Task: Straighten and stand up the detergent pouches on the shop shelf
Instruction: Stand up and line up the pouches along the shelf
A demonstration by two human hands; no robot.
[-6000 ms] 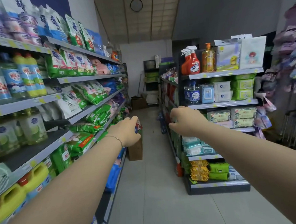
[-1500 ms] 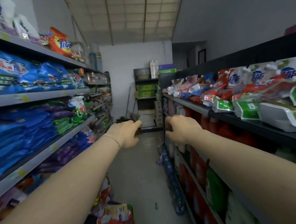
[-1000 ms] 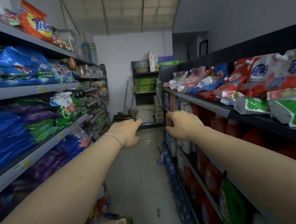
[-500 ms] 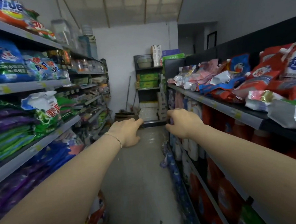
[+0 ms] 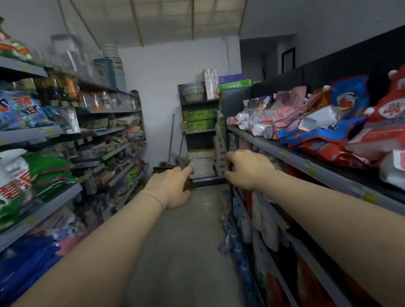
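Two hands are out over the aisle. The left hand point(image 5: 169, 190) is at 11 o'clock with its forefinger forward and the other fingers loosely bent, grasping nothing. The right hand point(image 5: 248, 169) is at 1 o'clock with slack, drooping fingers, also empty, near the front edge of the shelf point(image 5: 317, 169). Whether it touches that edge cannot be told. There is one bracelet point(image 5: 157, 199), on the left wrist.

The pouches point(image 5: 314, 119) are in one heap on that shelf, from 1 to 3 o'clock. Most lie flat and overlap, so no count is possible. One blue and one red pouch lean against the back panel. The nearest ones are cut off by the frame at 3 o'clock.

The left rack point(image 5: 33, 213) at 9 o'clock shows four tiers, its far goods blurred. The goods on the lower tiers on the right are dim. One end rack point(image 5: 199, 129) closes the aisle at 12 o'clock. The floor point(image 5: 179, 250) runs open between the two arms.
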